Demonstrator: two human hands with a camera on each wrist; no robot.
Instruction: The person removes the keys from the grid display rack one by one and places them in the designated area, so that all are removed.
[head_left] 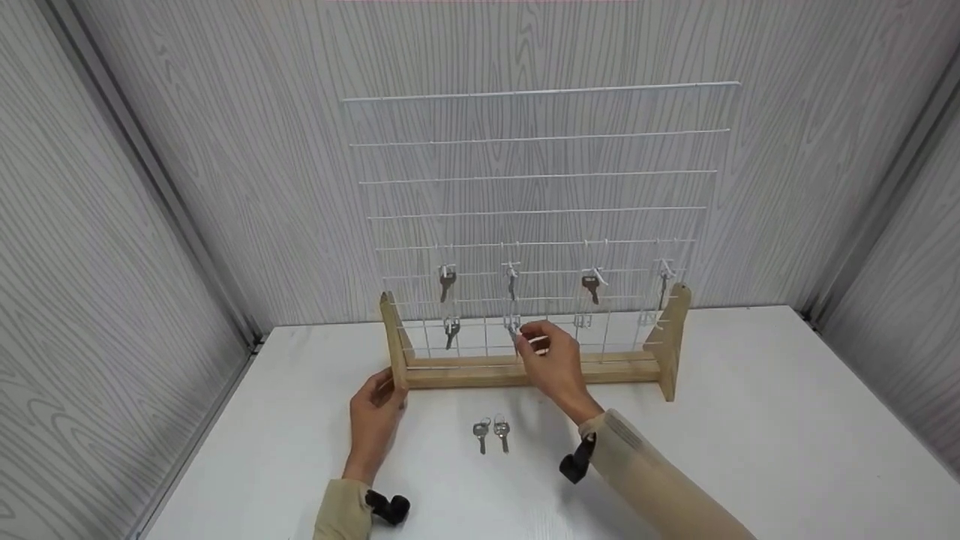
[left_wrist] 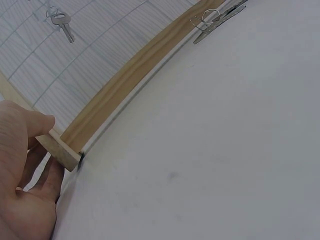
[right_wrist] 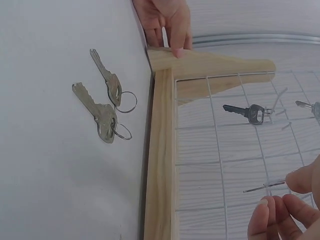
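My left hand (head_left: 373, 420) grips the foot of the wooden end piece (left_wrist: 62, 152) of a wire rack, its thumb on the near side. At the middle hook of the lower row, my right hand (head_left: 553, 364) pinches a key (right_wrist: 255, 189) between thumb and fingers. That key is seen edge-on in the right wrist view, and whether its ring is over the hook is hidden. A key (head_left: 451, 334) hangs one hook to the left. Two more keys with rings, a left one (head_left: 481, 431) and a right one (head_left: 502, 429), lie on the white table.
Above, an upper row of hooks bears several keys, among them one at the left (head_left: 448, 283) and one right of the middle (head_left: 591, 286). Lower hooks (head_left: 583, 321) right of my hand carry no key. Grey wood-grain panels (head_left: 225, 150) enclose the table (head_left: 750, 450).
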